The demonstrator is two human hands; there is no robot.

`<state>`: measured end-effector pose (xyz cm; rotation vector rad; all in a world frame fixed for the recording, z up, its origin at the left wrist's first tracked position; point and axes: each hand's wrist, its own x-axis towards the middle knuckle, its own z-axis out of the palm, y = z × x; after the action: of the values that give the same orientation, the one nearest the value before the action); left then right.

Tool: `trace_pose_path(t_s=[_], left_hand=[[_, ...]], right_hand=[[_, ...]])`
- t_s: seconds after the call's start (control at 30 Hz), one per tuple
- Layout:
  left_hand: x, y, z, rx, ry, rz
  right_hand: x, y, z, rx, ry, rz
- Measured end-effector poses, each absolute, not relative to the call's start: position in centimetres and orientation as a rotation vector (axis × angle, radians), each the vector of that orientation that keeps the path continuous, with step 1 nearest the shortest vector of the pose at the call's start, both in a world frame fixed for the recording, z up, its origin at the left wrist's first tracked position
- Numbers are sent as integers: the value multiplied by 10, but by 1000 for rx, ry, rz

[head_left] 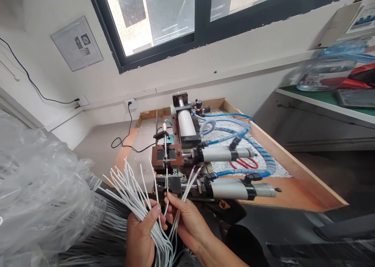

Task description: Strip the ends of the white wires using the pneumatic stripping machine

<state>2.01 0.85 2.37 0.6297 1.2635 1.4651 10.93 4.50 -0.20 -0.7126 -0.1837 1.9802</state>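
Note:
A thick bundle of white cables fans upward out of my left hand, which is closed around it. One cable stands apart near that thumb. My right hand pinches a single white cable between thumb and forefinger, its upper end reaching into the jaws of a pneumatic wire stripping machine. A few more white cables lie across the right palm, and their tips, some reddish, point up and right. Both hands are close together just in front of the machine.
Silver air cylinders stick out to the right, with blue air hoses behind them. A wooden-edged tray surrounds the machine. Clear plastic bags and more cables crowd the left. A green-topped shelf holds a plastic bottle.

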Motion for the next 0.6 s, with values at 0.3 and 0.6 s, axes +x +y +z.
trace_pose_path(t_s=[0.3,0.6], left_hand=[[17,2,11,667,1355,1332],[18,1,13,469,1377,1457]], right_hand=[[113,30,-3,-819,-645,1757],[117,34,-8,-914,-567,1730]])
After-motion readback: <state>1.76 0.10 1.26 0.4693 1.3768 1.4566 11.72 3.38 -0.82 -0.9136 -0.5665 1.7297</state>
